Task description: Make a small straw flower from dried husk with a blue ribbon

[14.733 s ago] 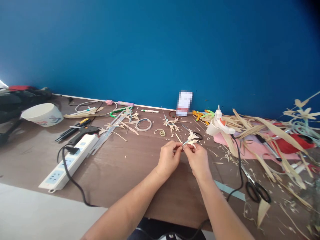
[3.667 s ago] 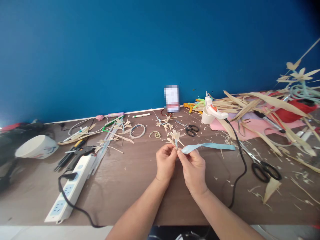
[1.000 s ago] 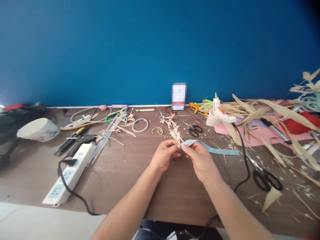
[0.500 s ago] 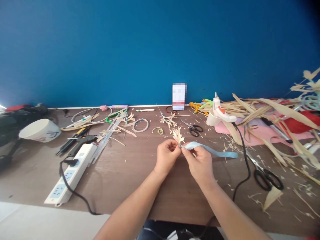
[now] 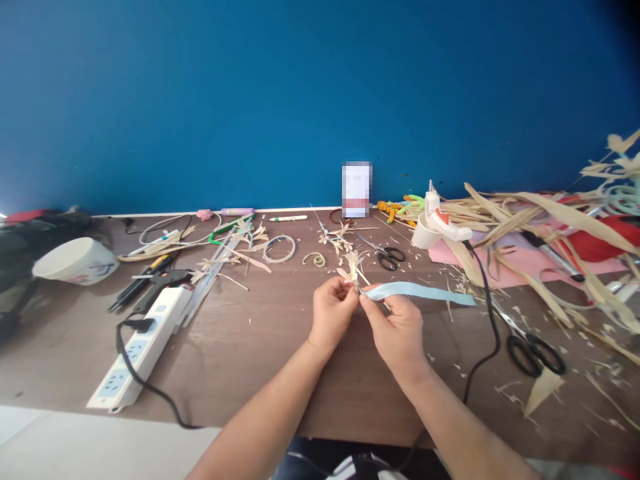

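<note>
My left hand (image 5: 331,312) is closed in a pinch on the stem of a small pale husk flower (image 5: 351,265), whose petals stick up above my fingers. My right hand (image 5: 397,323) is closed on one end of a light blue ribbon strip (image 5: 419,292) right at the flower's stem. The strip runs off to the right, just above the brown table (image 5: 240,327). Both hands meet over the table's middle, close to its near edge.
A white glue gun (image 5: 441,223) stands in a cup at the back right, its black cord (image 5: 487,333) trailing forward. Small scissors (image 5: 386,253) lie behind my hands, larger scissors (image 5: 530,345) to the right. Dried husk leaves (image 5: 530,220) pile right. A power strip (image 5: 143,343), pliers (image 5: 145,270) and a bowl (image 5: 75,260) lie left.
Since a second ago my hands have stayed together at the flower's stem with small turning shifts. The ribbon's free end has lifted and straightened to the right.
</note>
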The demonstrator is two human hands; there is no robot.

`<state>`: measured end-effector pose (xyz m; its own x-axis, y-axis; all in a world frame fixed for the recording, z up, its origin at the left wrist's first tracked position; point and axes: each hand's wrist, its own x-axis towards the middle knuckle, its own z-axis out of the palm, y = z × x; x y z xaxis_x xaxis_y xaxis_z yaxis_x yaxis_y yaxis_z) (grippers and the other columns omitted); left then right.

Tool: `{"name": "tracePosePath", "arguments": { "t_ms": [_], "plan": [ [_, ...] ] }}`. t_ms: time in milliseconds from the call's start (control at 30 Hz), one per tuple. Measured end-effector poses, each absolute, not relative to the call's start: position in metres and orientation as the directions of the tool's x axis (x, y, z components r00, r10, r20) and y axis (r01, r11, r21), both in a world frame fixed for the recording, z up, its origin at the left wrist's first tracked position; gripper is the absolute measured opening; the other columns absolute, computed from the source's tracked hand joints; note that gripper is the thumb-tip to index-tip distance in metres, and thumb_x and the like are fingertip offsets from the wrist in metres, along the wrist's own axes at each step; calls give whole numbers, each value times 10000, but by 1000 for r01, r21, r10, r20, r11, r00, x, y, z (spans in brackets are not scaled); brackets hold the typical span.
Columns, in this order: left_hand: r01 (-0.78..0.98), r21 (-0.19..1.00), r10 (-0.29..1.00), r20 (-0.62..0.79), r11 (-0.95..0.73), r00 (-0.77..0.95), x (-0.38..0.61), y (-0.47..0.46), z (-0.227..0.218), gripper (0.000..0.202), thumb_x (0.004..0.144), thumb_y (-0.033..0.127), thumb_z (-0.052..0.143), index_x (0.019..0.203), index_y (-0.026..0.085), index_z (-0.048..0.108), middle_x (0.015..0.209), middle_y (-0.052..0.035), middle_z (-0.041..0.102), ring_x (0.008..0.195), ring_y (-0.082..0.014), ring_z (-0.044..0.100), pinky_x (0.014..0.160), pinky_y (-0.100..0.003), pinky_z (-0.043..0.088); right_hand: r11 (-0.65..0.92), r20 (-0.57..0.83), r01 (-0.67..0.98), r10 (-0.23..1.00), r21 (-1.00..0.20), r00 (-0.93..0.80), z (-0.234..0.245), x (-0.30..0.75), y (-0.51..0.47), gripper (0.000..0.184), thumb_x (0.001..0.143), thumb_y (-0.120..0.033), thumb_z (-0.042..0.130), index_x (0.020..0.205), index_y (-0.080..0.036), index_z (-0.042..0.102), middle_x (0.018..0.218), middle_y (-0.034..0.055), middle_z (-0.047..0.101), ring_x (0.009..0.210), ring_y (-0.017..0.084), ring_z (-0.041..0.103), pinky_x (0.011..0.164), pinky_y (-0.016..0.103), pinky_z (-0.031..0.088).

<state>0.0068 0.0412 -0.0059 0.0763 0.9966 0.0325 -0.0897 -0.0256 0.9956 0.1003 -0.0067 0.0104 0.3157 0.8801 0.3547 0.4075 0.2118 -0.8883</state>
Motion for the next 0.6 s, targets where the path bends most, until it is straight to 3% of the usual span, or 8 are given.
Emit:
{"name": "tracePosePath", "arguments": {
  "t_ms": [300, 600],
  "plan": [
    [-168, 986, 996, -4, 19, 89, 7, 42, -7, 100, 638, 214, 607, 607, 139, 548, 581, 11, 559, 562, -90, 506, 562, -189, 400, 202, 348, 409, 880, -890, 323, 10, 99, -7, 88, 761, -243, 542, 793, -245, 624, 838, 40, 672, 804, 221, 591, 777, 357, 417],
    [-314, 898, 947, -259, 309, 191, 6, 45, -2, 190, 542, 259, 687, 582, 126, 558, 549, 24, 542, 501, -75, 496, 514, -191, 413, 85, 223, 389, 919, -917, 326, 6, 104, -2, 68, 710, -240, 569, 774, -220, 553, 743, 28, 605, 711, 188, 547, 682, 323, 417]
  ]
}}
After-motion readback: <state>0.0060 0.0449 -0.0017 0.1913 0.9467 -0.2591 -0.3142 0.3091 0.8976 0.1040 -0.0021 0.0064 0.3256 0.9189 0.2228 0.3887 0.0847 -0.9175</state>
